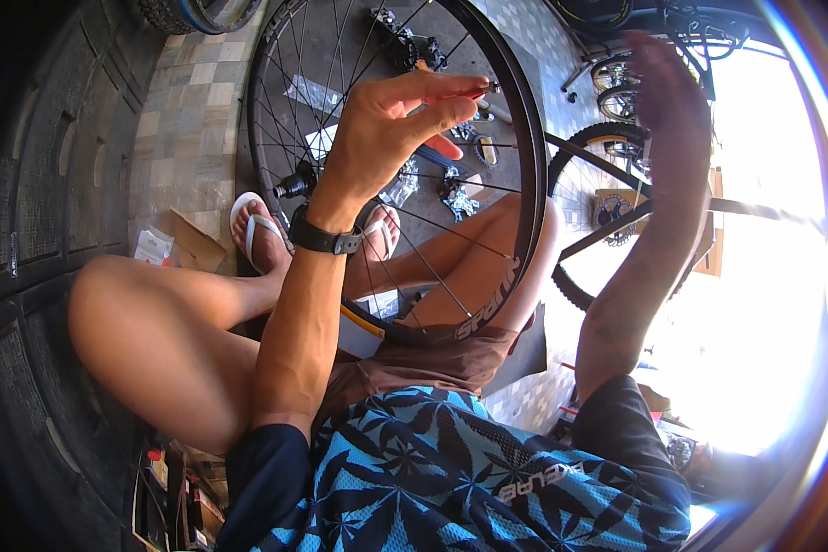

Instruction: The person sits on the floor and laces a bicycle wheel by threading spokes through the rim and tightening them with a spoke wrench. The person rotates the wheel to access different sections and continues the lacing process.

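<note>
Wheel (532, 156) sits between the legs, its lower edge at the brown shorts (432, 356), a white sandal (380, 226) showing through it. Left hand (400, 129) pinches a small red piece (469, 93) between thumb and forefinger, just beside the wheel's inner edge (a black watch (327, 239) circles that wrist). Right hand (664, 87) is raised well apart, too blurred to tell whether its fingers grip anything

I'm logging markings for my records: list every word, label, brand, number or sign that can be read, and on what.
Wording not copied here; places only.
Wheel rim: large pale lettering, readable.
Blue patterned shirt: pale lettering, readable.
Dark panel at left: small pale marking, too small to read.
</note>
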Tool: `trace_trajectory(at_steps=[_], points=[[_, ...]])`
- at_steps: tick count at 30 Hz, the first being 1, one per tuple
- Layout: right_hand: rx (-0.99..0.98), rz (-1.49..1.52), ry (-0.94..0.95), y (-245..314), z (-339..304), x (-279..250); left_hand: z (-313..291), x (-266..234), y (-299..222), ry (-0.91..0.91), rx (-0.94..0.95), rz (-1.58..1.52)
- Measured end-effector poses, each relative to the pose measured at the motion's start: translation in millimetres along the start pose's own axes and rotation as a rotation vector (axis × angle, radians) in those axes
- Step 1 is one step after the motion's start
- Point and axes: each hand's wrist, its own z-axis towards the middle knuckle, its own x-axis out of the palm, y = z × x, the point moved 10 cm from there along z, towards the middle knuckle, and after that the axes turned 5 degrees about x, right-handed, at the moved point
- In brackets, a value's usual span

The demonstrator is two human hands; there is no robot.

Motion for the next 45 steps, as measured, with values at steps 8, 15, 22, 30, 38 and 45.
trace_trajectory(at_steps=[8, 15, 22, 30, 38, 45], points=[[0.184, 0.354, 0.214, -1.4, -62.7, 80.8, -4.2, 0.8, 0.8, 0.023, -0.027, -0.07], [0.256, 0.292, 0.201, 0.3, -67.0, 78.6, 1.1, 1.3, 2.7, 0.029, 0.025, -0.067], [0.238, 0.267, 0.193, -0.7, -66.6, 79.6, 4.2, -3.2, 2.8, 0.027, -0.095, 0.015], [0.221, 0.315, 0.196, 10.0, -64.6, 83.2, 4.0, 8.0, -25.3, -0.102, 0.27, 0.325], [0.233, 0.254, 0.177, 9.2, -65.5, 83.3, 2.0, -3.6, -23.7, -0.145, 0.185, 0.319], [0.255, 0.333, 0.168, 8.4, -69.1, 86.1, 8.9, -15.3, -10.5, -0.167, 0.06, 0.132]])
